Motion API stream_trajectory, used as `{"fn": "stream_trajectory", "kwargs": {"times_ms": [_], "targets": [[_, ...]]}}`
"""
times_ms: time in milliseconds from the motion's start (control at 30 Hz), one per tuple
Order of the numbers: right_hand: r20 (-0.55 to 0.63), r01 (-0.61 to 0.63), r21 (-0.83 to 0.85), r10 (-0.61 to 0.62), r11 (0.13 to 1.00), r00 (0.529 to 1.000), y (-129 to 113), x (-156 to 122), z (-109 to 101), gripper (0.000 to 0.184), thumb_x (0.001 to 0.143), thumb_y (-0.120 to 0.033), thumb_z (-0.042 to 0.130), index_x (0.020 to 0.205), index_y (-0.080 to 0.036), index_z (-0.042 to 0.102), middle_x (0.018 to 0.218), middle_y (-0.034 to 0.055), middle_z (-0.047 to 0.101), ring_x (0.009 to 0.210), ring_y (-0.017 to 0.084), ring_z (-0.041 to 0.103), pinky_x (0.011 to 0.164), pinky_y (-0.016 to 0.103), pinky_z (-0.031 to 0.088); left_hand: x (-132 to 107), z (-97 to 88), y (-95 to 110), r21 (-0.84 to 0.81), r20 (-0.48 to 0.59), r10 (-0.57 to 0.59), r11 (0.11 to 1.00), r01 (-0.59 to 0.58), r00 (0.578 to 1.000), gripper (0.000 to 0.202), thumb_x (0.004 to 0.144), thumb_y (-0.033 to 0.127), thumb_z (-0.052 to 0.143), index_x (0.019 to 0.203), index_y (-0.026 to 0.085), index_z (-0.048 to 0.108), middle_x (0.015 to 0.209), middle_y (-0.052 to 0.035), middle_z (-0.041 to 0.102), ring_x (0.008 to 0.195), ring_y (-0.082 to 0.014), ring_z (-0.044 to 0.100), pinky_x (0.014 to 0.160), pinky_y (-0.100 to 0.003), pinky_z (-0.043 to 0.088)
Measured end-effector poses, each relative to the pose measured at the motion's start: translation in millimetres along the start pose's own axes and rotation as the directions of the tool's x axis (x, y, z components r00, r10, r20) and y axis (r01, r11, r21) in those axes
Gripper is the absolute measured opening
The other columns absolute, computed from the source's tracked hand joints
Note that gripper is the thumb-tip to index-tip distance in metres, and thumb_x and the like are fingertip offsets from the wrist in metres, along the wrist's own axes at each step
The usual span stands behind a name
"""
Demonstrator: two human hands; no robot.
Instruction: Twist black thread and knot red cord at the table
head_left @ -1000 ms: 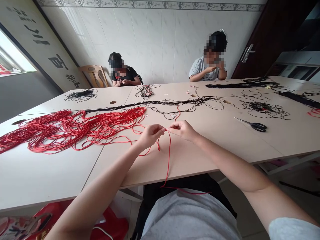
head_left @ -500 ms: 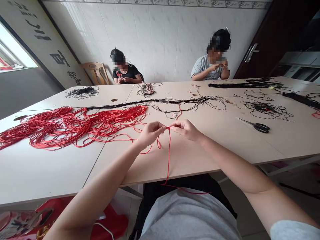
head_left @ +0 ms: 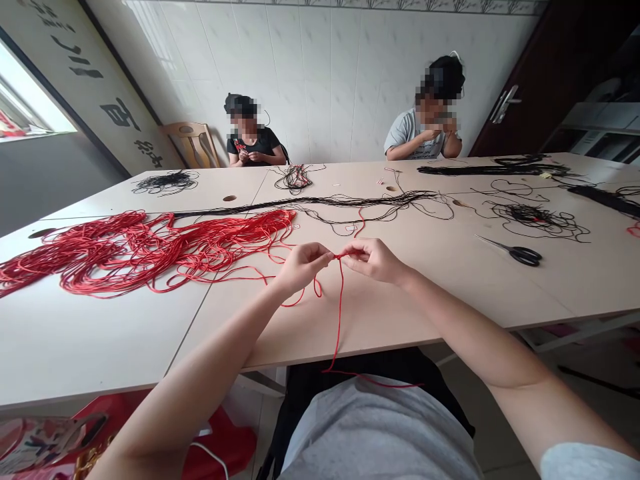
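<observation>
The left hand (head_left: pixel 300 268) and right hand (head_left: pixel 376 259) are drawing together: a second ago a short stretch of red cord (head_left: pixel 340 313) was showing between them, and now their fingertips are meeting, each pinching the cord at the same spot just above the table (head_left: pixel 440 293). From that pinch the cord is hanging over the near edge onto the lap, with a small loop dangling under the left hand. The hands seem to be working a knot or loop, though it is too small to tell.
</observation>
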State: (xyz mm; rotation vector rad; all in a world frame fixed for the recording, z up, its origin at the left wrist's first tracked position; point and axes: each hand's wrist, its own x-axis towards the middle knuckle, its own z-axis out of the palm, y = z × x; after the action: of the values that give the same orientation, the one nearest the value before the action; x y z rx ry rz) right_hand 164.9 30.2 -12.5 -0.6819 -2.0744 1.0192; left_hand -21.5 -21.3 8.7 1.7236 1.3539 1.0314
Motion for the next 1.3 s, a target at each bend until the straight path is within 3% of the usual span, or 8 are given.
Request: {"fn": "stream_trajectory", "kwargs": {"times_ms": [167,333,533,700,833,1033,1167,1300], "targets": [[-0.037,0.028,0.001,-0.028,1.0,0.999,0,0,-1,0.019,0.076,-0.031,0.057,0.084,-0.014,0.063,0.072,0.0026,0.055,0.065,0.011,0.047,0.063,0.024,0.043,-1,-0.9,1,0.019,-0.001,-0.005,1.0,0.005,1.0,0.027,0.075,0.04,0.058,0.073,0.013,0.059,0.058,0.0031,0.044,0.05,-0.0063,0.03,0.046,-0.02,0.024],[-0.073,0.03,-0.019,-0.031,0.999,0.997,0,1,0,0.024,0.075,-0.035,0.059,0.082,-0.013,0.067,0.065,0.0011,0.051,0.058,0.009,0.04,0.053,0.022,0.035,-1,-1.2,-1,0.021,0.026,0.024,0.999,-0.024,0.999,0.028,0.077,0.041,0.057,0.078,0.013,0.06,0.061,0.0018,0.045,0.052,-0.0073,0.033,0.048,-0.021,0.026],[-0.105,-0.017,-0.013,0.016,1.0,0.994,-8,-2,1,0.026,0.074,-0.036,0.061,0.082,-0.012,0.071,0.05,-0.0039,0.033,0.047,0.006,0.027,0.046,0.022,0.024,0,-0.4,-7,0.056,0.042,0.056,0.997,-0.059,0.998,0.032,0.077,0.045,0.057,0.082,0.014,0.059,0.061,0.0023,0.042,0.05,-0.0067,0.03,0.046,-0.021,0.024],[-0.133,-0.071,0.023,0.073,0.997,0.988,-12,-5,5,0.031,0.072,-0.039,0.063,0.084,-0.012,0.072,0.055,0.0,0.051,0.048,0.007,0.04,0.047,0.022,0.031,-1,-0.2,-8,0.079,0.032,0.105,0.991,-0.107,0.994,0.031,0.078,0.046,0.058,0.083,0.015,0.057,0.059,0.0044,0.034,0.05,-0.0066,0.027,0.045,-0.021,0.021],[-0.093,-0.058,0.069,0.064,0.996,0.994,-8,-3,6,0.031,0.072,-0.04,0.063,0.087,-0.013,0.072,0.07,0.004,0.062,0.058,0.011,0.051,0.054,0.023,0.038,0,1.0,-10,0.183,-0.065,0.193,0.967,-0.178,0.979,0.034,0.073,0.044,0.064,0.094,0.017,0.06,0.058,0.0063,0.028,0.05,-0.0069,0.025,0.047,-0.021,0.022],[0.003,-0.084,0.008,0.084,0.996,0.996,-1,0,4,0.033,0.078,-0.042,0.057,0.086,-0.012,0.07,0.053,-0.0025,0.04,0.05,0.007,0.03,0.046,0.022,0.023,1,1.0,-14,0.395,-0.09,0.352,0.872,-0.291,0.932,0.024,0.076,0.039,0.063,0.086,0.019,0.072,0.063,0.0024,0.042,0.053,-0.0073,0.036,0.051,-0.022,0.03],[-0.014,-0.081,-0.039,0.08,0.996,0.997,4,2,6,0.032,0.075,-0.044,0.06,0.079,-0.012,0.066,0.055,-0.0033,0.036,0.052,0.007,0.029,0.048,0.022,0.024,0,2.0,-18,0.495,-0.072,0.398,0.81,-0.314,0.915,0.021,0.079,0.034,0.058,0.083,0.018,0.072,0.065,0.0003,0.05,0.053,-0.0074,0.04,0.052,-0.022,0.033],[-0.037,-0.065,-0.086,0.062,0.994,0.997,5,2,7,0.03,0.075,-0.044,0.062,0.072,-0.014,0.064,0.053,-0.0047,0.03,0.051,0.007,0.026,0.048,0.022,0.024,-1,4.1,-16,0.473,-0.045,0.399,0.816,-0.332,0.916,0.017,0.077,0.027,0.058,0.079,0.016,0.071,0.066,-0.0002,0.052,0.053,-0.0073,0.041,0.052,-0.022,0.034]]}}
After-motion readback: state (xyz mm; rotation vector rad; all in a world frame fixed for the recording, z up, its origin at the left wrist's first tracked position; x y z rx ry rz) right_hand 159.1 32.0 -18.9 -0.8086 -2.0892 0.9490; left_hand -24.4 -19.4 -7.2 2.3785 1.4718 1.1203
